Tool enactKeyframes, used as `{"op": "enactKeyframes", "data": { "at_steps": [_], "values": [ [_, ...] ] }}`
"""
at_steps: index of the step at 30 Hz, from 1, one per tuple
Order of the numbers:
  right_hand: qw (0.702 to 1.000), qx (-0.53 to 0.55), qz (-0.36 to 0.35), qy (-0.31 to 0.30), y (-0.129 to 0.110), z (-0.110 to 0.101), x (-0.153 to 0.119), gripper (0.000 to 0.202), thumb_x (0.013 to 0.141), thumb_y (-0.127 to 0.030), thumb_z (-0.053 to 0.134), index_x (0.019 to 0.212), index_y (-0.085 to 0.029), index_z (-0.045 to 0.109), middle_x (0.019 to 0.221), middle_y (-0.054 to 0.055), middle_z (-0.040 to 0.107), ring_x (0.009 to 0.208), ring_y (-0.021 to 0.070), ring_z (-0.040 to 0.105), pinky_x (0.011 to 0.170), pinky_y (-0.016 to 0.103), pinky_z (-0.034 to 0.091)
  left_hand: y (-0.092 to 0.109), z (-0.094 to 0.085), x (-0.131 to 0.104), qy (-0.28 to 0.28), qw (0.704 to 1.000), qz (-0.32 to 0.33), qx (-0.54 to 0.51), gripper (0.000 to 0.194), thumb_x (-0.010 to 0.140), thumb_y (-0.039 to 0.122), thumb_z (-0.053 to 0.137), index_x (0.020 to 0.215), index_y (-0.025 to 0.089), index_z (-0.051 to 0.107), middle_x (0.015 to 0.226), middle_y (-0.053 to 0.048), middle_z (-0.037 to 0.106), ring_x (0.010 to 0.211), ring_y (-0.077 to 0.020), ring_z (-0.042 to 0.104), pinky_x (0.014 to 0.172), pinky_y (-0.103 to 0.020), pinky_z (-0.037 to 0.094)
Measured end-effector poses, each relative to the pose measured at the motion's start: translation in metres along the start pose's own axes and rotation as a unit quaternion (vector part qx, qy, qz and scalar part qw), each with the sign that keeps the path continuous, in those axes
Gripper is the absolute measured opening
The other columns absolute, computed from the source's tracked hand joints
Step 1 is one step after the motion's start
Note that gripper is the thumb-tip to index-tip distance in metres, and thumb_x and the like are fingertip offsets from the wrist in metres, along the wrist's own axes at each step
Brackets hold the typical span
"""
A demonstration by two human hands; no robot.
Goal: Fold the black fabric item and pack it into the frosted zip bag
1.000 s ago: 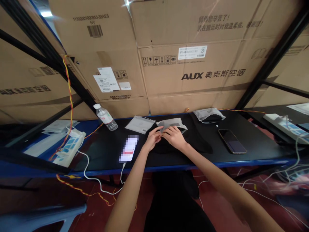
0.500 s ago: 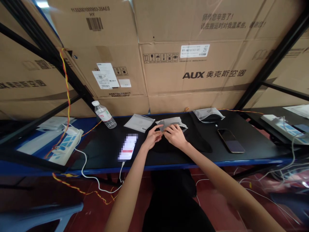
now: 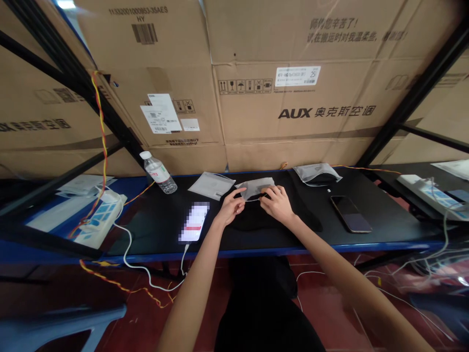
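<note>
A frosted translucent zip bag lies at the middle of the black tabletop, its near edge between my hands. My left hand pinches the bag's near left corner, index finger reaching over it and the other fingers curled. At the right part of the same edge, my right hand has its fingers bent down on the bag, and its thumb is partly hidden. Black cloth is spread beneath the bag and both hands. What the bag contains, if anything, cannot be made out.
Another frosted bag lies flat to the left, and a gaping one to the right. A lit phone on a cable, a dark phone, a water bottle and a power strip are around. Cardboard stands behind.
My right hand has slid to the right along the bag's edge, away from my left hand, which stays at the left corner. More of the bag's near edge now shows between them.
</note>
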State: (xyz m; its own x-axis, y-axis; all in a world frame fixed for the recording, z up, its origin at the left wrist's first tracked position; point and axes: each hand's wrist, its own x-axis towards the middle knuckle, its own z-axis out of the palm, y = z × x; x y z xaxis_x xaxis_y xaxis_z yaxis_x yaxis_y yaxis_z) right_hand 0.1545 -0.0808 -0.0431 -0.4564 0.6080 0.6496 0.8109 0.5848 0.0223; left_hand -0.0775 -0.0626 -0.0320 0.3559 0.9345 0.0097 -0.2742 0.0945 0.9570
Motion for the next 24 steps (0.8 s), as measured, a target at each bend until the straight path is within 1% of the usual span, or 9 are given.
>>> {"op": "enactKeyframes", "data": {
  "at_steps": [7, 11, 15, 19, 21, 24],
  "values": [
    [1.000, -0.012, 0.012, -0.023, 0.023, -0.010, -0.015, 0.023, 0.100, -0.022, 0.053, 0.090, -0.026, 0.074, 0.124, 0.008, 0.067, 0.119, 0.0296, 0.053, 0.098, 0.046, 0.041, 0.001, 0.003, 0.000, 0.004, 1.000, -0.006, 0.025, 0.055, 0.077, 0.023, 0.068, 0.130, 0.010, 0.064, 0.053, 0.009, 0.043, 0.043, -0.0053, 0.034, 0.046, -0.023, 0.019],
    [0.999, -0.019, 0.001, -0.035, 0.033, -0.012, -0.018, 0.023, 0.101, -0.023, 0.052, 0.092, -0.025, 0.073, 0.121, 0.009, 0.068, 0.117, 0.0294, 0.053, 0.095, 0.045, 0.042, -0.002, 0.002, 0.001, 0.008, 1.000, -0.010, 0.028, 0.050, 0.076, 0.022, 0.067, 0.124, 0.008, 0.068, 0.052, 0.008, 0.043, 0.041, -0.0057, 0.035, 0.045, -0.024, 0.018],
    [0.999, -0.019, -0.018, -0.044, 0.044, -0.012, -0.019, 0.022, 0.101, -0.023, 0.051, 0.090, -0.023, 0.071, 0.115, 0.009, 0.069, 0.113, 0.0288, 0.054, 0.089, 0.043, 0.044, -0.004, 0.000, 0.002, 0.003, 1.000, -0.013, 0.025, 0.048, 0.076, 0.021, 0.068, 0.122, 0.008, 0.069, 0.053, 0.007, 0.044, 0.041, -0.0056, 0.035, 0.044, -0.024, 0.015],
    [1.000, 0.014, -0.016, -0.010, 0.051, -0.007, -0.023, 0.018, 0.100, -0.020, 0.054, 0.088, -0.022, 0.067, 0.109, 0.008, 0.069, 0.110, 0.0267, 0.057, 0.088, 0.041, 0.048, -0.003, -0.002, 0.003, 0.007, 1.000, -0.016, 0.008, 0.045, 0.077, 0.023, 0.070, 0.119, 0.009, 0.070, 0.053, 0.007, 0.043, 0.041, -0.0051, 0.035, 0.045, -0.023, 0.017],
    [0.999, 0.053, -0.002, 0.014, 0.053, -0.005, -0.025, 0.019, 0.101, -0.019, 0.052, 0.088, -0.022, 0.066, 0.109, 0.009, 0.069, 0.109, 0.0242, 0.059, 0.088, 0.038, 0.051, -0.002, -0.003, 0.004, 0.014, 1.000, -0.015, -0.010, 0.045, 0.076, 0.023, 0.072, 0.119, 0.009, 0.071, 0.053, 0.008, 0.042, 0.042, -0.0048, 0.034, 0.045, -0.023, 0.017],
    [0.995, 0.091, 0.023, 0.032, 0.055, -0.005, -0.027, 0.021, 0.103, -0.019, 0.050, 0.090, -0.022, 0.065, 0.113, 0.010, 0.067, 0.111, 0.0224, 0.060, 0.084, 0.034, 0.054, -0.002, -0.005, 0.005, 0.022, 0.999, -0.016, -0.029, 0.045, 0.075, 0.023, 0.073, 0.117, 0.009, 0.072, 0.053, 0.008, 0.040, 0.042, -0.0043, 0.033, 0.044, -0.022, 0.016]
  ]
}}
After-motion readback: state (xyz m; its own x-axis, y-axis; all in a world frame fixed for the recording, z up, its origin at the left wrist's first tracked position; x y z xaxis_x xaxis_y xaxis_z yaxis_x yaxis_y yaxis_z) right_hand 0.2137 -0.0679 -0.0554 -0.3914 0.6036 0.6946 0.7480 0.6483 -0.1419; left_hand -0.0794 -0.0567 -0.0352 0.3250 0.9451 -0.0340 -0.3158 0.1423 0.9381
